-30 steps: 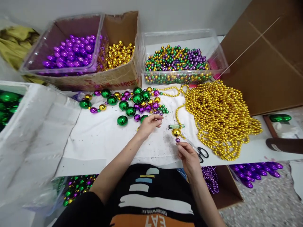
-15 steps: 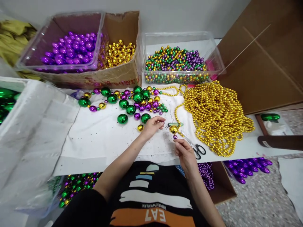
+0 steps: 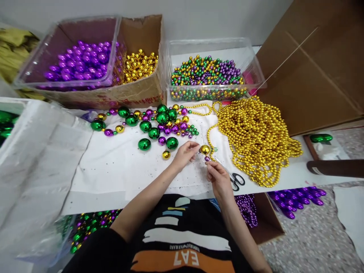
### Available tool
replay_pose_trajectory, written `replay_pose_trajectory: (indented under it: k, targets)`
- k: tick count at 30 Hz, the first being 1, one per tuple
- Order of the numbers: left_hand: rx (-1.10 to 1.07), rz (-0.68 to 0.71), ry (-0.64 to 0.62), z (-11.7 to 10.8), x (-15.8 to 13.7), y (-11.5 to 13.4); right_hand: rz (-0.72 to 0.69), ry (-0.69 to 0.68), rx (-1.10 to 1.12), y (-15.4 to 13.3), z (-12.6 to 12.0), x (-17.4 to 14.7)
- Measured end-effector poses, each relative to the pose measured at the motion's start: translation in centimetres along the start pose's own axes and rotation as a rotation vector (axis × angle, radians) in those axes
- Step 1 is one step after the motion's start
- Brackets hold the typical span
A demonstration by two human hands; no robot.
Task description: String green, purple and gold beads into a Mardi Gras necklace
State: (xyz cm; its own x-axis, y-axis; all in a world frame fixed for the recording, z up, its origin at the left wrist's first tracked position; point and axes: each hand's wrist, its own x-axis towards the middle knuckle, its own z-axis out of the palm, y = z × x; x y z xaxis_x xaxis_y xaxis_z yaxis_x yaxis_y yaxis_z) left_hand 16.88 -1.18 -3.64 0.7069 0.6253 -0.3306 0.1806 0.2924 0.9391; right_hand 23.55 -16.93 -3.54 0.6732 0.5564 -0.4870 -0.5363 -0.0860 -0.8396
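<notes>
My left hand (image 3: 185,156) is closed in a pinch just left of a large gold bead (image 3: 205,149). What its fingertips hold, if anything, is too small to make out. Under the gold bead hangs a small purple bead (image 3: 207,158), and my right hand (image 3: 218,175) pinches right below it, at the end of this short beaded strand. Loose green (image 3: 172,143), purple and gold beads lie left of my hands. Behind them stretches a strung garland (image 3: 131,120) of large and small beads. Black-handled scissors (image 3: 238,181) rest beside my right hand.
A heap of gold bead chains (image 3: 256,140) covers the table's right side. At the back stand a clear tub of purple beads (image 3: 82,62), a carton with gold beads (image 3: 140,64) and a clear bin of small mixed beads (image 3: 209,74). A large cardboard sheet (image 3: 318,72) rises at right.
The gold and purple beads have risen slightly with my right hand, and the gap to my left fingertips has narrowed. The view has shifted a little, and the green tool behind is mostly covered.
</notes>
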Motion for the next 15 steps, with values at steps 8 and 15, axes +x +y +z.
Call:
replay_pose_trajectory:
  k: [8,15]
  targets:
    - [-0.399,-0.168,-0.075,0.7,-1.0,0.1,-0.028,-0.079,-0.053,-0.3,2.0,0.6]
    - [-0.421,-0.003,0.205,2.7,-1.0,-0.9,-0.037,-0.113,-0.138,0.2,2.2,0.4]
